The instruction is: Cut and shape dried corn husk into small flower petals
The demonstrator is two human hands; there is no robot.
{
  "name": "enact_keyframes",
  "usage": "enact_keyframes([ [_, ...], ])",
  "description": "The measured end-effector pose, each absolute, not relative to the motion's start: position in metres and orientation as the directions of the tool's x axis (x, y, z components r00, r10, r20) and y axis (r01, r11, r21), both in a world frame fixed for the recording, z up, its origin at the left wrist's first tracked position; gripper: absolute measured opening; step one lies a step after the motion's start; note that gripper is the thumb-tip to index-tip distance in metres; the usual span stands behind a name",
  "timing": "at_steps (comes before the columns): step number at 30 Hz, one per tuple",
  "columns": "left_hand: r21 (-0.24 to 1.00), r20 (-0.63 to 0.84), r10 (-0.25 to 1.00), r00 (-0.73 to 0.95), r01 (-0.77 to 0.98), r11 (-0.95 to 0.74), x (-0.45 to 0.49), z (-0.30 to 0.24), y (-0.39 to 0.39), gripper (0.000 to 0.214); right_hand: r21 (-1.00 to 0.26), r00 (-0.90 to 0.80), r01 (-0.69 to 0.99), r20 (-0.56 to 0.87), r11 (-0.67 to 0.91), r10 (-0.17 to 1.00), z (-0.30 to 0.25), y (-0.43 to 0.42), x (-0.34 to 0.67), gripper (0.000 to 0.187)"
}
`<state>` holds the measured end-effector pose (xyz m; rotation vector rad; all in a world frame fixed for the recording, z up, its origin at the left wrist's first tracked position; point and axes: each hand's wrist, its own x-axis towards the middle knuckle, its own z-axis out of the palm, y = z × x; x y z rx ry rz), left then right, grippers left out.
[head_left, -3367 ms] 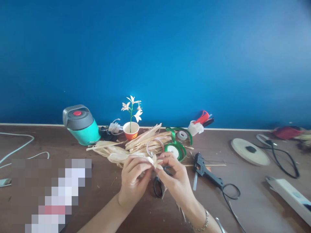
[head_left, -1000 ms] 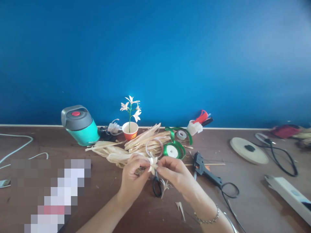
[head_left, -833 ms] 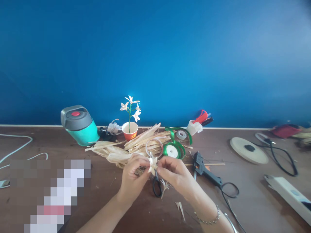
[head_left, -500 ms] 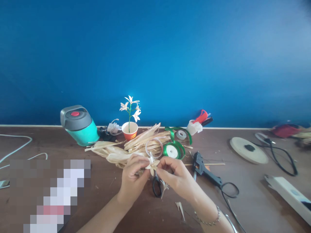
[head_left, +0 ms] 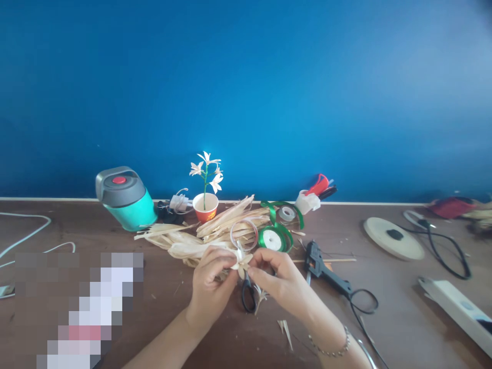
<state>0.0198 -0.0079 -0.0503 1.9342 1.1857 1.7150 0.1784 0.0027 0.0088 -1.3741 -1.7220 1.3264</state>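
A plain blue wall (head_left: 246,92) rises behind the brown table (head_left: 407,328). At far left stands a teal flask (head_left: 130,210) with a grey lid, carry handle and red button; just right of it sits a white plug adapter (head_left: 180,203) beside a dark object. A white cable (head_left: 28,215) curves along the left edge. At far right, a pale round disc (head_left: 407,248) with a dark knob lies near a looped black cord (head_left: 442,243) and a blurred red item (head_left: 453,207). A white power strip (head_left: 453,310) slants at near right.
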Motion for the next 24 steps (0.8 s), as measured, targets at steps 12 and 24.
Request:
enact_keyframes([
  [12, 0.697, 0.676, 0.735, -0.06, 0.377, -0.61, 0.0207, -0.0488, -0.0087, 0.015, -0.92, -0.31, 0.39, -0.168, -0.036, 0.936, 0.0092, 0.0024, 0.1783, 0.016],
  [24, 0.751, 0.633, 0.77, -0.079, 0.304, -0.586, 0.0215, -0.048, -0.0073, 0.016, -0.933, -0.333, 0.352, -0.198, -0.073, 0.922, 0.0085, 0.0048, 0.1798, 0.021],
])
